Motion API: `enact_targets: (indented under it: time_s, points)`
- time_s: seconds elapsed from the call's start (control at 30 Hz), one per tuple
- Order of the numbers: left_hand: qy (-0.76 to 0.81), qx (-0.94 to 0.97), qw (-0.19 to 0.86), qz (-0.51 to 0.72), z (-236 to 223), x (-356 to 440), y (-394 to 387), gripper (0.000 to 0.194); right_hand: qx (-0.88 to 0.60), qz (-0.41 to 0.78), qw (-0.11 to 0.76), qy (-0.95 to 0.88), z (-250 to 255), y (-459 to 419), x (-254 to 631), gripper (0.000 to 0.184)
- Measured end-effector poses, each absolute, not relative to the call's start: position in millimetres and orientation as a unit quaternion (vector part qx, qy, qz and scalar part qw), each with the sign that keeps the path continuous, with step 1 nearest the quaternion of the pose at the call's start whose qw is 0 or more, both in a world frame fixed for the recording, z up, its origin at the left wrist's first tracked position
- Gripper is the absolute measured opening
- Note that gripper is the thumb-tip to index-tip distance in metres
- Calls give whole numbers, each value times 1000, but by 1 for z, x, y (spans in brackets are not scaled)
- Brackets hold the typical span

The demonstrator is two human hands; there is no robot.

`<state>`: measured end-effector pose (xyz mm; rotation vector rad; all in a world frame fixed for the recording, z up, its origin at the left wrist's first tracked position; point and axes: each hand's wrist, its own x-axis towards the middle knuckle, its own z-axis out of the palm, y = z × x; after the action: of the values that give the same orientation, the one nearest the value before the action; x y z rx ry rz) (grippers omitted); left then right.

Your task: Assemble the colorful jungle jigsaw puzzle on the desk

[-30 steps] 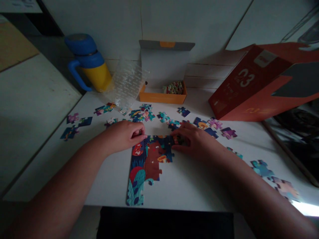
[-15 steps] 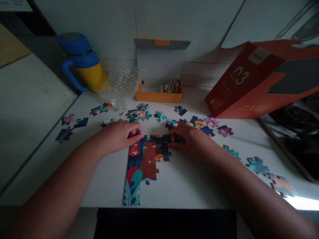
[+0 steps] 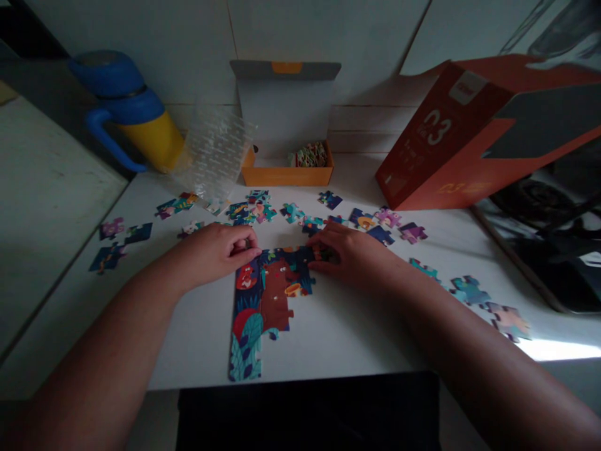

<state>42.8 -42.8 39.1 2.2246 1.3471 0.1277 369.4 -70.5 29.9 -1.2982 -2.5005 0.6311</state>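
A partly joined jigsaw puzzle (image 3: 276, 300) lies flat on the white table, showing a brown bear, a red animal and blue-green leaves. My left hand (image 3: 220, 250) is curled closed, thumb and forefinger pressed at the puzzle's top left corner. At the upper right side of the joined part, my right hand (image 3: 350, 254) has its fingers closed round a dark puzzle piece (image 3: 323, 252), mostly hidden under them. That piece lies against the joined part; whether it is locked in cannot be seen. Just beyond my right fingers are loose puzzle pieces (image 3: 312, 225).
Several more loose pieces (image 3: 110, 257) lie to the left, and others (image 3: 469, 290) to the right. Behind stand an open orange box (image 3: 288, 176) with pieces inside, a clear plastic bag (image 3: 216, 150), a blue and yellow flask (image 3: 150, 138) and a large red box (image 3: 422, 150).
The camera view has shifted slightly, so everything sits a little further left and higher. Both hands keep nearly the same place at the puzzle's top edge.
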Motion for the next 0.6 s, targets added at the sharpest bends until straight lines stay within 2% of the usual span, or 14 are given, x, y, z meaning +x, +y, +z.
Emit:
enact_targets:
  time_s: [0.6]
  points:
    - [493, 817, 293, 59, 40, 41, -44, 16, -436, 209, 115, -868, 29, -69, 372, 37]
